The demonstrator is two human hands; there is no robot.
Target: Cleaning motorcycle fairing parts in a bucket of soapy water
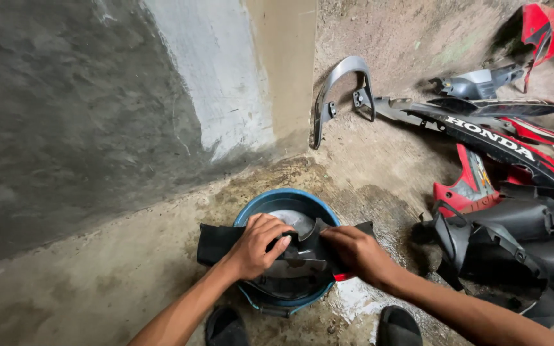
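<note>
A blue round basin [270,204] sits on the wet concrete floor, holding water. Across its top lies a black plastic motorcycle body panel [218,242]. My left hand [258,247] presses on the panel's left half, fingers curled over its upper edge. My right hand [354,251] grips the panel's right half, just left of its outer tip. A small red part shows under the panel below my right hand.
A grey concrete wall [84,109] rises at left. A silver grab rail [338,90] leans against the wall's corner. Red and black motorcycle fairings [514,192] are piled at right. Two dark sandals [226,327] show at the bottom edge.
</note>
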